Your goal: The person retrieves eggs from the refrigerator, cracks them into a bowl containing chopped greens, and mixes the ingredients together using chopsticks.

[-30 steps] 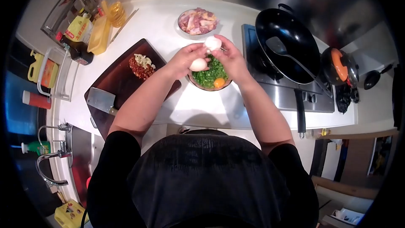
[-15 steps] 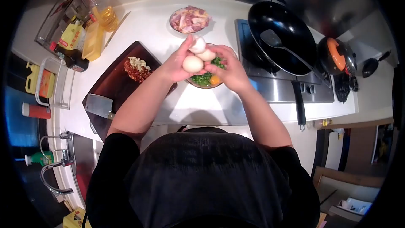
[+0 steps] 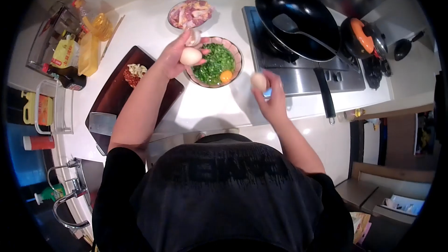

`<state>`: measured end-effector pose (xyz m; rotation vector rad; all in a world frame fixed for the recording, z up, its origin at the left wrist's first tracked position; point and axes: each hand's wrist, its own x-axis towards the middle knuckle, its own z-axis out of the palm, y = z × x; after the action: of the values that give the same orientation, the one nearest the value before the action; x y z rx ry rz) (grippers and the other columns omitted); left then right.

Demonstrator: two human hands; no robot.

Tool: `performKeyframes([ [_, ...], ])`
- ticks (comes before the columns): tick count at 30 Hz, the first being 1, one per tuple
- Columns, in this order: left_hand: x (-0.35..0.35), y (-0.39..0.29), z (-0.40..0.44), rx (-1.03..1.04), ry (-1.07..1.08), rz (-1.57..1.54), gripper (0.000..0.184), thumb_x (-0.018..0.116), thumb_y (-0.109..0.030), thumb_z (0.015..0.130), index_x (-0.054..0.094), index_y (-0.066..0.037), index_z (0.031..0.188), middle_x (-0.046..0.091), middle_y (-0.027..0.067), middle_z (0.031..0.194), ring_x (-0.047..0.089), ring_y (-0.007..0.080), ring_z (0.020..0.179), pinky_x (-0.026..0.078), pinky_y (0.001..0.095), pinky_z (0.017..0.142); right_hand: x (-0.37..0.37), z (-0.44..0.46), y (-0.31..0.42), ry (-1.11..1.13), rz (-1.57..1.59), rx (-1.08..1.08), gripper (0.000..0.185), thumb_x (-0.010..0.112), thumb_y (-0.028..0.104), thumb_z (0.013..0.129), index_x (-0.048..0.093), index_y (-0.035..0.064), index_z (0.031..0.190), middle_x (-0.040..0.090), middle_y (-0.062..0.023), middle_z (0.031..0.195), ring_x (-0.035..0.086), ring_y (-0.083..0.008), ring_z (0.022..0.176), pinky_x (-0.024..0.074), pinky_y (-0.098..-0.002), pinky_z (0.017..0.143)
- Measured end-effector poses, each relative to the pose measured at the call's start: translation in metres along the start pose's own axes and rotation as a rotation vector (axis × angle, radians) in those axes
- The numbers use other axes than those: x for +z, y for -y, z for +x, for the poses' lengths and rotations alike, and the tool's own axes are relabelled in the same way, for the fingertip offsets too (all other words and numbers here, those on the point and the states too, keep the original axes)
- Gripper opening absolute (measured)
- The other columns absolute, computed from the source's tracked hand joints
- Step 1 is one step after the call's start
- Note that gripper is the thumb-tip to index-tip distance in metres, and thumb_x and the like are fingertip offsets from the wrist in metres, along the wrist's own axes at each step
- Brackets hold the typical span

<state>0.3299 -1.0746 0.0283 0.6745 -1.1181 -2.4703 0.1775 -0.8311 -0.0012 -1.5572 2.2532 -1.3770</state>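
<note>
My left hand (image 3: 173,59) is over the left rim of a pink-edged bowl (image 3: 237,52), its fingers curled round a whole egg (image 3: 191,58) and what looks like an empty eggshell (image 3: 193,38). Chopped greens (image 3: 215,61) fill the bowl, and an orange yolk (image 3: 226,76) lies on them in clear egg white. To the right of the bowl, my right hand (image 3: 274,100) grips another egg (image 3: 259,82) near the front left corner of the stove. That egg is slightly blurred, and I cannot tell whether it touches anything.
A dark cutting board (image 3: 122,94) at left bears a cleaver (image 3: 102,123) and chopped red and pale pieces. Behind the bowl stands a dish of raw meat (image 3: 190,13). A black wok (image 3: 298,23) with a spatula rests on the stove (image 3: 303,81). Bottles (image 3: 70,51) line the left.
My hands have moved apart. The right one has taken an egg from the cluster and gone right and toward me, while the left keeps the other egg and shell. The bowl is now uncovered.
</note>
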Motion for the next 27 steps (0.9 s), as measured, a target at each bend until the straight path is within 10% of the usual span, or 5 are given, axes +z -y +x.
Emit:
performKeyframes([
  [17,0.011,0.008,0.014,0.153,0.094,0.233,0.025,0.05,-0.024,0.088,0.05,-0.005,0.106,0.051,0.0083,0.107,0.059,0.0184,0.084,0.056,0.0346,0.067,-0.014,-0.118,-0.052,-0.086,-0.313,0.214,0.048,0.066,0.01,0.073,0.047,0.0037,0.116,0.051,-0.0167,0.104,0.052,-0.0317,0.088,0.0446,-0.0371,0.076],
  [21,0.005,0.008,0.018,0.195,0.144,0.874,0.028,0.063,-0.017,0.078,0.057,-0.003,0.102,0.052,0.0081,0.108,0.055,0.0179,0.094,0.048,0.0272,0.074,0.006,-0.044,-0.008,-0.162,0.261,0.22,0.044,0.063,0.009,0.076,0.046,0.0016,0.117,0.053,-0.0123,0.102,0.055,-0.0182,0.08,0.0455,-0.0267,0.064],
  [23,0.005,0.01,0.02,0.467,0.288,1.175,0.033,0.068,-0.017,0.073,0.059,-0.003,0.101,0.052,0.0093,0.109,0.053,0.0198,0.099,0.045,0.0274,0.078,0.017,0.012,0.011,0.108,0.77,0.593,0.043,0.063,0.013,0.078,0.047,0.0023,0.116,0.055,-0.0083,0.097,0.055,-0.013,0.075,0.0446,-0.0229,0.061],
  [27,0.001,0.011,0.017,0.489,0.282,1.319,0.04,0.074,-0.02,0.066,0.061,-0.006,0.101,0.051,0.0132,0.111,0.049,0.0247,0.106,0.039,0.0325,0.089,0.05,0.078,0.014,0.357,0.939,0.621,0.042,0.063,0.012,0.077,0.047,0.0014,0.115,0.056,-0.0079,0.093,0.056,-0.012,0.073,0.0447,-0.0226,0.062],
])
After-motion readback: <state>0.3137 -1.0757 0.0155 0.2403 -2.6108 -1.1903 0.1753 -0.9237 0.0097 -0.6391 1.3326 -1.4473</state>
